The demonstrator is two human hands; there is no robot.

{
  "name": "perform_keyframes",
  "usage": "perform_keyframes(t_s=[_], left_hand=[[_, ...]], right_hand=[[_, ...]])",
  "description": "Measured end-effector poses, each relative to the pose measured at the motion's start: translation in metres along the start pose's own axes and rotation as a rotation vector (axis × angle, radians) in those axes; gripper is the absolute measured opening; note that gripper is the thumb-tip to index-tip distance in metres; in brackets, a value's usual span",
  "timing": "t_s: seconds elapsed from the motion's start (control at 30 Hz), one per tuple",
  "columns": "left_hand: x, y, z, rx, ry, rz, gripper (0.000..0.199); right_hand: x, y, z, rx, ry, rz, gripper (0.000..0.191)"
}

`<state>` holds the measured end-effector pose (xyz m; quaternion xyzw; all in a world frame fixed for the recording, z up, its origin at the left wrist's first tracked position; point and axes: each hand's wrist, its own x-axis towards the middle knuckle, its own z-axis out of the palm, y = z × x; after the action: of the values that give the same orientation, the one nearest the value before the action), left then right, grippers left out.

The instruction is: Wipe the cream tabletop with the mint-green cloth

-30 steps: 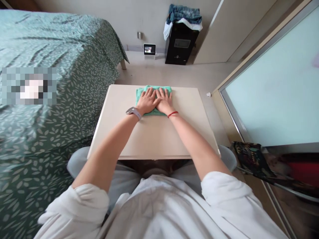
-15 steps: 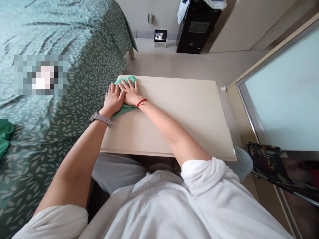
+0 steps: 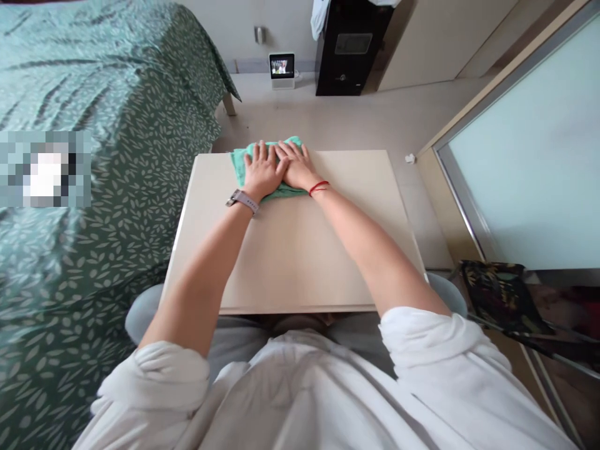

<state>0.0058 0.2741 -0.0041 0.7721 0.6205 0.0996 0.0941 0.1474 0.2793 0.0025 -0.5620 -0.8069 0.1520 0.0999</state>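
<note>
A green cloth [image 3: 238, 164] lies bunched against the far edge of a pale wooden table [image 3: 300, 250]. My left hand [image 3: 263, 171] rests flat on the cloth's left and middle part, fingers stretched forward. Beside it my right hand [image 3: 297, 167] presses down on the right part of the same cloth, its fingers also extended and somewhat spread. The two thumbs meet between the hands. A watch [image 3: 242, 201] is on the left wrist and a red string bracelet [image 3: 319, 187] on the right. Both palms hide much of the cloth.
A bed with a green leaf-patterned sheet [image 3: 135, 144] stands along the left. On the floor ahead are a small screen device [image 3: 282, 70] and a black cabinet [image 3: 349, 56]. A frosted sliding panel [image 3: 525, 162] and a dark patterned bag [image 3: 497, 294] are at right.
Both hands have slid the cloth rightward along the table's far edge, from the far left corner toward the middle. The camera view has turned slightly right.
</note>
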Motion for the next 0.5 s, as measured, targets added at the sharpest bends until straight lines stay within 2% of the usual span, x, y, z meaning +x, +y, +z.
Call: perform_keyframes(t_s=[0.17, 0.3, 0.4, 0.5], left_hand=[[0.026, 0.096, 0.026, -0.032, -0.045, 0.145, 0.084], [0.037, 0.15, 0.042, -0.077, -0.076, 0.272, 0.084], [0.037, 0.177, 0.046, -0.077, -0.132, 0.365, 0.081], [0.03, 0.194, 0.047, -0.065, -0.193, 0.494, 0.079]], right_hand=[[-0.039, 0.09, -0.027, -0.074, 0.042, 0.144, 0.07], [-0.07, 0.146, -0.037, -0.125, 0.1, 0.272, 0.068], [-0.093, 0.169, -0.036, -0.124, 0.161, 0.375, 0.07], [-0.122, 0.172, -0.03, -0.08, 0.212, 0.539, 0.073]])
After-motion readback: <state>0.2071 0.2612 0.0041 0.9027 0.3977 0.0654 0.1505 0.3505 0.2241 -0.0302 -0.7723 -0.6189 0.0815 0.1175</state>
